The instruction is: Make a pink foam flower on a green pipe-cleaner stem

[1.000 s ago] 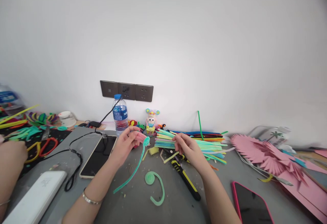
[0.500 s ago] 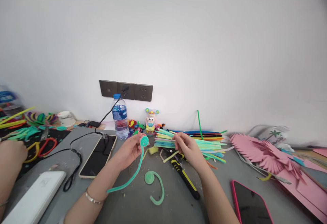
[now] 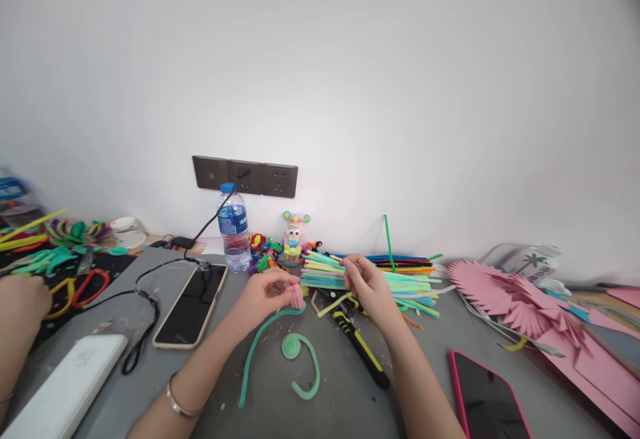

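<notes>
My left hand (image 3: 265, 294) is closed, its thumb and fingers pinching a small pink piece (image 3: 296, 295) from which a teal pipe cleaner (image 3: 253, 345) hangs in a curve. My right hand (image 3: 369, 287) has thumb and forefinger pressed together over a bundle of pastel pipe cleaners (image 3: 320, 271); whatever is between those fingertips is too small to make out. Below and between both hands, a light green pipe cleaner (image 3: 314, 365), coiled at one end, lies on the grey tabletop. Black-and-yellow handled pliers (image 3: 361, 349) rest beside my right forearm.
A water bottle (image 3: 233, 232), a small clay figure (image 3: 293, 235) and a black phone (image 3: 193, 309) with a cable stand or lie nearby. At left are a white power bank (image 3: 70, 385), scissors (image 3: 90, 287) and another person's hand (image 3: 23, 309). A pink-cased phone (image 3: 487, 395) and pink folded paper (image 3: 505, 299) lie right.
My left hand has turned over, so the teal coil no longer faces me and a pink side shows; the hanging strand swung right. My right hand has barely moved.
</notes>
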The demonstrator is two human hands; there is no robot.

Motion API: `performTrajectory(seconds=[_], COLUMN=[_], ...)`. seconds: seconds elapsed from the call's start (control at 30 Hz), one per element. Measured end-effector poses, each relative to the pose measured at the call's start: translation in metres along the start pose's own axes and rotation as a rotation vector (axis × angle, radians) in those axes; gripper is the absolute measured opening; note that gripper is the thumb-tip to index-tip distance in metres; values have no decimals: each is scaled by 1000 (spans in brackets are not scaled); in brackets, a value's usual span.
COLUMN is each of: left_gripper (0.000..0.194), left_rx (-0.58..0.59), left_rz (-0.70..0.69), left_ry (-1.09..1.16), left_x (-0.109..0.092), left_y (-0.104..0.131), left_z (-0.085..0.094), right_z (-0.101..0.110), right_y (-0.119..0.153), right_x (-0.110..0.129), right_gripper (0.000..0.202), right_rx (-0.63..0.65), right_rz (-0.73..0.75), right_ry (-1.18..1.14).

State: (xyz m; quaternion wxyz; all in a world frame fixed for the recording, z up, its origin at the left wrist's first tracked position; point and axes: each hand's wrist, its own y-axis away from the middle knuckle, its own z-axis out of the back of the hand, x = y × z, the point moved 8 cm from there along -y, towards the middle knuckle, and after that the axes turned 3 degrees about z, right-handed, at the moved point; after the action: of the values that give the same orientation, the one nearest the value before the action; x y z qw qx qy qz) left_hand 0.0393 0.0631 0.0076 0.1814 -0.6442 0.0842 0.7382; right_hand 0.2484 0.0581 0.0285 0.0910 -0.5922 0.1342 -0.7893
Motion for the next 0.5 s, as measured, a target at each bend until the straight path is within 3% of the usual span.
performTrajectory(seconds=[0.2, 0.5], left_gripper=[19, 12], left_rx=[67, 27], left_rz=[-57, -210], left_ry=[-169, -369], left_x=[-6, -22], left_y=[6, 7], left_z=[-16, -22], right_z=[0, -3], right_y=[0, 0], right_x=[-1, -1], right_gripper=[32, 28], right_rx=[-12, -1], right_rz=[7, 24], right_ry=[-4, 9])
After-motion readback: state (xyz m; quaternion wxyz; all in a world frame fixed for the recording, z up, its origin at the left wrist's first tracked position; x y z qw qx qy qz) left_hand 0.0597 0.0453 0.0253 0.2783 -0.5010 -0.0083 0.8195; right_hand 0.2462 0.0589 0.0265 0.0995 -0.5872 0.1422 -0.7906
